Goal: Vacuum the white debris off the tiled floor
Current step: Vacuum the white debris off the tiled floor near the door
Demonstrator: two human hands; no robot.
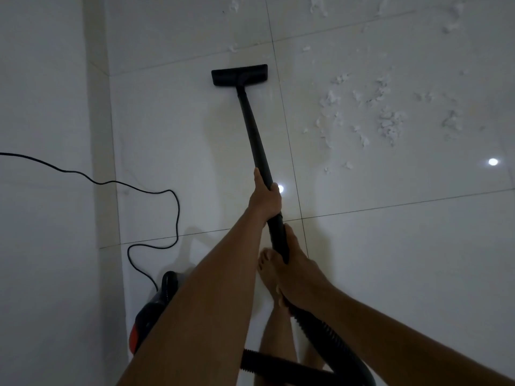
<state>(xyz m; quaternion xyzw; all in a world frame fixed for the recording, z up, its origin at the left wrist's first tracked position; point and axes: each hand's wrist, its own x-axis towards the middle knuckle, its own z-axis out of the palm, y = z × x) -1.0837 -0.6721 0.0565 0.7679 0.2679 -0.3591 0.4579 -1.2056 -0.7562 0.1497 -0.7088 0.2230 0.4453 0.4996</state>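
I hold a black vacuum wand [255, 135] that slants up to its flat black floor head [239, 74], which sits on the glossy white tiled floor [390, 260]. My left hand [264, 197] grips the wand partway up. My right hand [299, 274] grips the lower end, where the ribbed hose [320, 338] joins. White debris [387, 123] lies scattered to the right of the head, with several more bits at the top [317, 5] and one small piece [232, 48] just beyond the head.
The black and red vacuum body [152, 310] stands at lower left by the white wall [41, 190]. Its black power cord [156, 213] snakes over the floor and the wall base. A bare foot [269, 274] shows under my arms.
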